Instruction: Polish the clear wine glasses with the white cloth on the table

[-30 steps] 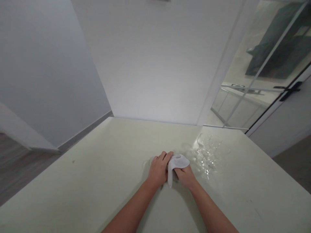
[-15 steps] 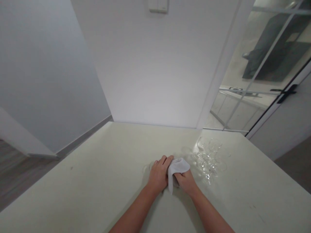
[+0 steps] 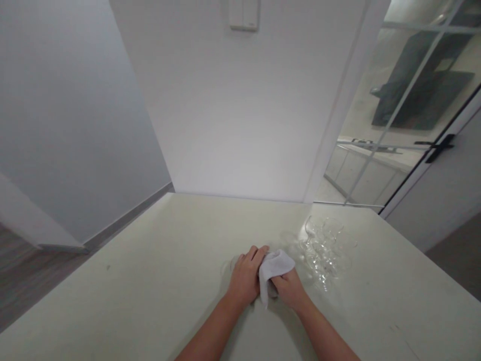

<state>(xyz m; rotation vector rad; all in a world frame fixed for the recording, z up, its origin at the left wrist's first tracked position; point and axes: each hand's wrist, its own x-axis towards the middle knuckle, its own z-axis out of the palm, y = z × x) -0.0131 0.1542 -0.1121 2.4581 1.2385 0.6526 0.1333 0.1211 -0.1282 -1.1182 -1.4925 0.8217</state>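
Both hands are together on the pale table [image 3: 124, 296], in front of the middle. One white cloth [image 3: 275, 264] is bunched between them, plain and soft, with a fold hanging down towards the tabletop. The right hand [image 3: 290, 291] is closed on the cloth from below, fingers wrapped into the fabric. The left hand [image 3: 245, 278] is curled, fingertips touching the cloth's left edge, and it grips a clear glass [image 3: 227, 263]. Only a faint curved rim of the glass shows just left of the knuckles; the rest is hidden by hand and cloth.

Just right of the cloth is a cluster of clear glasses [image 3: 325, 248] with stems and bowls overlapping. There are several, but the exact count can't be made out through the glare. One white switch plate [image 3: 244, 14] is on the wall ahead, with nothing legible on it. On the far right is one black door handle [image 3: 436, 147].
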